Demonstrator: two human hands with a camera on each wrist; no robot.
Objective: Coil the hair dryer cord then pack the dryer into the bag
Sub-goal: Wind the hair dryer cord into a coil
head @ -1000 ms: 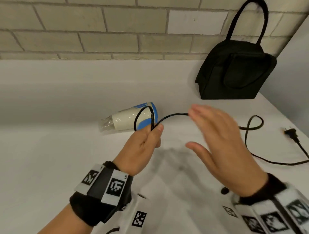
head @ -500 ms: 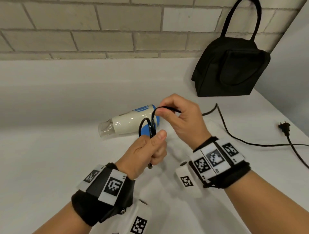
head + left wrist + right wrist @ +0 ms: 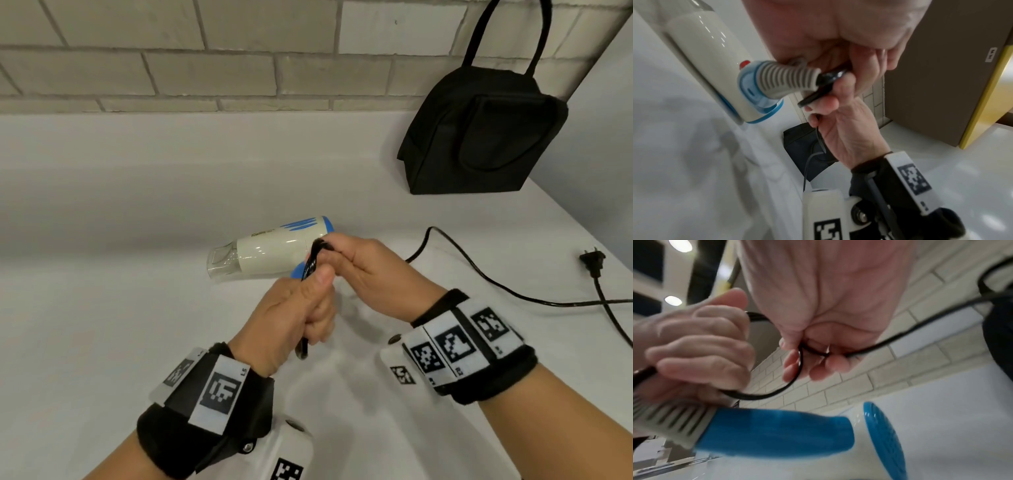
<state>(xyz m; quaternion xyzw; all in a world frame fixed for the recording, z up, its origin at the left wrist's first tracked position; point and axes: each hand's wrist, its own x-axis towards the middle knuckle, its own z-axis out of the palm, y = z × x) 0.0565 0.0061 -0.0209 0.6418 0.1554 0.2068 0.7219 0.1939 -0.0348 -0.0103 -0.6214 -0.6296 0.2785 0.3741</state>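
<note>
A cream and blue hair dryer (image 3: 270, 251) lies on the white table (image 3: 102, 308), nozzle to the left. My left hand (image 3: 301, 308) grips a bundle of black cord loops (image 3: 310, 265) just in front of the dryer's blue handle (image 3: 777, 431). My right hand (image 3: 356, 267) pinches the cord (image 3: 900, 335) beside the left hand and lays a loop against the bundle. The grey strain relief (image 3: 785, 79) shows in the left wrist view. The rest of the cord (image 3: 479, 274) trails right to the plug (image 3: 592, 262). The black bag (image 3: 479, 133) stands at the back right.
A brick wall (image 3: 205, 51) runs behind the table. The table's right edge (image 3: 589, 240) slants close past the bag and plug. A brown and yellow panel (image 3: 941, 65) appears in the left wrist view.
My right hand swung back from the right, took hold of the cord and brought a new loop to my left hand. The slack cord on the table has been drawn shorter.
</note>
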